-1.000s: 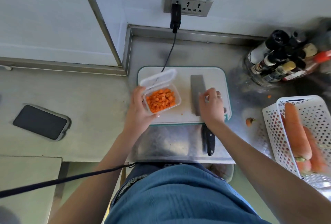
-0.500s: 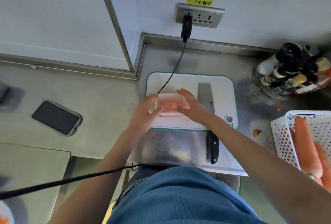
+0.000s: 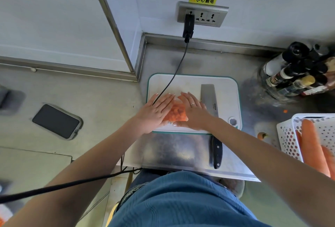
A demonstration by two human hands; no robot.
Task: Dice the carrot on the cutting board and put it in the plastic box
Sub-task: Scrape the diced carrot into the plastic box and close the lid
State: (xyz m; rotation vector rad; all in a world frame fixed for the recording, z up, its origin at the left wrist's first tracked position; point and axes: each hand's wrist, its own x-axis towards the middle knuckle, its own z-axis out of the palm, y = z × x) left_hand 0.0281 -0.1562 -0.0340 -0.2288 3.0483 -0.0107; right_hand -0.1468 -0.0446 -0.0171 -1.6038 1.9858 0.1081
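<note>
With the lid now folded shut, both hands, left hand (image 3: 157, 110) and right hand (image 3: 193, 110), are pressing flat-fingered on the plastic box (image 3: 176, 113) of diced carrot (image 3: 177, 112), nearly finishing the task.

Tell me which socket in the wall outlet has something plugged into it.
The leftmost socket of the wall outlet: a black plug sits in it, its cable running down over the cutting board. The other two stand empty.

Brushed, dully reflective steel for the countertop (image 3: 177, 151); smooth matt white plastic for the cutting board (image 3: 224, 89). Clear glossy plastic on the plastic box (image 3: 176, 112), perforated white plastic on the basket (image 3: 288, 136), polished metal for the cleaver (image 3: 210, 98) blade.
</note>
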